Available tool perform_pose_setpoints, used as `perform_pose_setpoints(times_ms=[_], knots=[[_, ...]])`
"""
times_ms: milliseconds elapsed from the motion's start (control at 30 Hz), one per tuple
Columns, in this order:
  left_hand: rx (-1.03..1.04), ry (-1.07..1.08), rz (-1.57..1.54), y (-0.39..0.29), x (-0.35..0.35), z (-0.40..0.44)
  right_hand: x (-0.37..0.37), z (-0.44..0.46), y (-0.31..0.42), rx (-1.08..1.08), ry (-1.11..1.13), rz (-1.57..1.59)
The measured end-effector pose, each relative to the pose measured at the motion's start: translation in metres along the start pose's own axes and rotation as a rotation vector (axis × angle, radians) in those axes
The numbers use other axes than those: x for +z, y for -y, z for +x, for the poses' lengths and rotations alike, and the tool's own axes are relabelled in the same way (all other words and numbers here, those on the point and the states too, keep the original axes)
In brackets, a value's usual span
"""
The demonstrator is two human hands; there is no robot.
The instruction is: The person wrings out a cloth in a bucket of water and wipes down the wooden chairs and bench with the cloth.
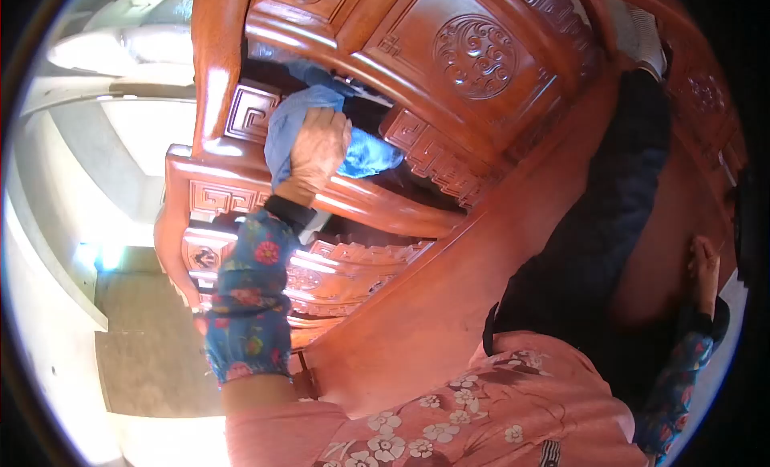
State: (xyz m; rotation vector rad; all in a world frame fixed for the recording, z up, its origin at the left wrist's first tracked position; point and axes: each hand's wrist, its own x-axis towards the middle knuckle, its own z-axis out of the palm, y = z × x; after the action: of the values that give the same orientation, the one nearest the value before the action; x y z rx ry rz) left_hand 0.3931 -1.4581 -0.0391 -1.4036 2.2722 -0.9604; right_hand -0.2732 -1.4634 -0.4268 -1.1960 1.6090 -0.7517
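Observation:
My left hand [319, 150], in a blue floral sleeve cover [255, 294], is closed on a blue cloth [289, 126]. The bunched cloth lies against the carved wooden frame, near an opening between the carved panel [473, 58] and a curved wooden rail [385, 210]. Part of the cloth hangs over to the right of my fingers. At the far right, my right hand [704, 266] is low by the reddish-brown wooden seat [433, 298]. Its fingers look loosely extended, with nothing visible in them.
Glossy carved wooden furniture surrounds me, with a thick post [215, 74] at the upper left. My dark-trousered leg [593, 218] stretches across the seat. A grey-brown floor patch [152, 355] and bright pale surfaces show at the left.

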Motion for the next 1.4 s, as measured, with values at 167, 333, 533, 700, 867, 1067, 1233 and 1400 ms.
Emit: perform_pose_setpoints(times_ms=[167,333,533,700,867,1067,1233,1400], knots=[[-0.001,0.166,0.045,-0.064,-0.025,-0.004,-0.003,0.0,-0.004,0.025,-0.006,0.022],[0.025,0.23,-0.322,-0.023,0.051,-0.047,-0.002,0.003,0.0,-0.092,0.054,0.037],[0.06,0.041,-0.214,0.052,-0.032,0.031,-0.003,0.005,-0.001,-0.005,0.024,0.027],[0.185,-0.297,0.187,0.068,-0.03,0.008,-0.007,0.001,0.002,-0.025,0.017,-0.105],[-0.454,0.243,-0.384,0.004,-0.005,-0.007,-0.013,0.01,-0.016,0.001,-0.009,-0.015],[-0.208,0.035,-0.415,-0.08,0.004,-0.034,-0.009,0.004,-0.009,-0.027,-0.012,-0.014],[0.089,0.098,-0.268,-0.059,-0.002,-0.04,-0.01,0.007,-0.007,-0.036,0.006,-0.06],[0.036,0.421,-0.151,-0.058,0.025,-0.043,-0.003,-0.006,0.012,0.04,-0.051,0.064]])
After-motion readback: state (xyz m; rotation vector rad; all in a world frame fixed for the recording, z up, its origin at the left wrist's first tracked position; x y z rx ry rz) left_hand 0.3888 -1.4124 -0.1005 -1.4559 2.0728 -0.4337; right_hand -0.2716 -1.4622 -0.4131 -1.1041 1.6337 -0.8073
